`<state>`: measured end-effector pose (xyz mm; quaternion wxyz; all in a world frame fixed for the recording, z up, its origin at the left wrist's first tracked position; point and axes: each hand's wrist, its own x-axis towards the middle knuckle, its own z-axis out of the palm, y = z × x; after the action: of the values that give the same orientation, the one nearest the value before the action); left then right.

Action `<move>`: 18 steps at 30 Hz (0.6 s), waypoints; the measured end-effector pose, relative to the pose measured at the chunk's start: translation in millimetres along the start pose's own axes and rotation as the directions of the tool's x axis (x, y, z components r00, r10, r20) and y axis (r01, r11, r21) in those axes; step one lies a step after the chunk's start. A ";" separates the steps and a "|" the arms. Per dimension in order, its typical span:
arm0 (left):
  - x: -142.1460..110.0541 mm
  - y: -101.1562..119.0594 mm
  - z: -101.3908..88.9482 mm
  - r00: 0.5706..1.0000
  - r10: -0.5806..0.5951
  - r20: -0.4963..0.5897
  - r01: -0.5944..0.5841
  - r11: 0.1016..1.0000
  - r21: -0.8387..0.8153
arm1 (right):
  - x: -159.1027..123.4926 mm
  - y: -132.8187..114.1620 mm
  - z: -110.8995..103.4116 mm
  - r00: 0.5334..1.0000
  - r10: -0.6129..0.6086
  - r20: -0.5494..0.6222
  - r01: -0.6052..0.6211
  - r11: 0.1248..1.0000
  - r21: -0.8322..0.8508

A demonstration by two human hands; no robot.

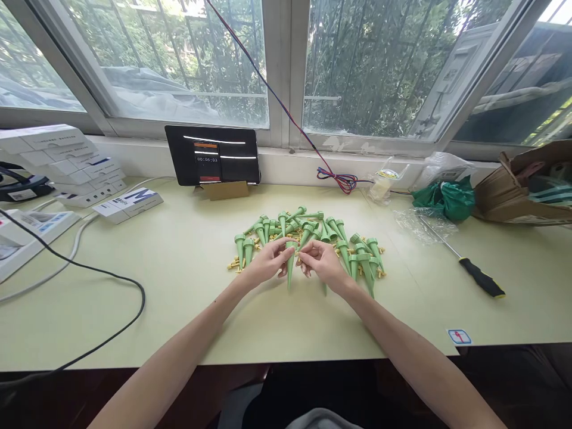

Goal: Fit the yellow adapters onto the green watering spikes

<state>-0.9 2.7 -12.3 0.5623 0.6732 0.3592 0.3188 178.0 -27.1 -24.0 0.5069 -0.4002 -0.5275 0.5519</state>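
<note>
My left hand (270, 261) grips a green plastic spike (290, 273) near its wide capped top, with the pointed tip hanging downward. Close beside it, my right hand (322, 262) pinches a small yellow piece (299, 257) between thumb and forefinger, right at the side of the spike. Beyond both hands lies a loose heap of similar green spikes (367, 271), with small yellow pieces (235, 263) scattered among and under them. Part of the heap is hidden behind my hands.
A tablet (213, 156) showing a timer leans near the window. White boxes (53, 155) and a power strip (33, 235) with cables are at left. At right lie a screwdriver (480, 277), clear plastic wrap (417, 225), a green bag (447, 199) and a cardboard box (509, 193).
</note>
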 end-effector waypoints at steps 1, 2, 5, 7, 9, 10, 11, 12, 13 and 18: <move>-0.1 0.5 0.1 1.000 0.000 -0.004 0.000 1.000 0.000 | -0.1 0.4 0.0 1.000 0.001 0.001 -0.001 1.000 0.001; -0.2 1.3 0.4 1.000 -0.002 -0.004 0.002 1.000 -0.003 | -0.3 1.0 0.0 1.000 -0.011 0.002 0.011 1.000 -0.008; -0.6 5.1 1.6 1.000 -0.011 0.013 0.011 0.999 -0.034 | -0.9 3.4 0.1 0.997 -0.083 0.002 0.083 0.994 -0.066; -0.9 7.1 2.2 1.000 -0.018 0.021 0.019 0.998 -0.058 | -1.1 4.1 0.3 0.993 -0.114 0.003 0.114 0.990 -0.088; -1.1 7.4 2.3 1.000 -0.016 0.022 0.017 0.999 -0.048 | -0.9 3.4 0.3 0.995 -0.096 -0.001 0.096 0.993 -0.071; -1.2 6.8 2.0 1.000 -0.011 0.016 0.011 1.000 -0.028 | -0.7 2.7 0.2 0.998 -0.068 -0.002 0.068 0.997 -0.045; -1.1 5.9 1.7 1.000 -0.004 0.010 0.004 1.000 -0.003 | -0.5 1.9 0.0 0.999 -0.032 -0.001 0.032 0.999 -0.014; -1.0 4.9 1.3 1.000 0.002 0.005 -0.002 1.000 0.022 | -0.3 1.2 -0.3 1.000 0.005 0.002 -0.005 1.000 0.018; -0.9 3.9 0.8 1.000 0.009 0.001 -0.009 0.999 0.041 | -0.2 0.6 -0.5 0.999 0.035 0.006 -0.035 0.998 0.045; 0.0 2.6 0.1 1.000 0.017 0.024 -0.017 1.000 0.013 | -1.1 2.0 -0.8 0.999 -0.032 0.006 0.032 0.999 0.000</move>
<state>-0.5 2.3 -9.8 0.5595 0.6836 0.3488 0.3130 178.7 -27.8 -26.2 0.5143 -0.3900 -0.5353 0.5449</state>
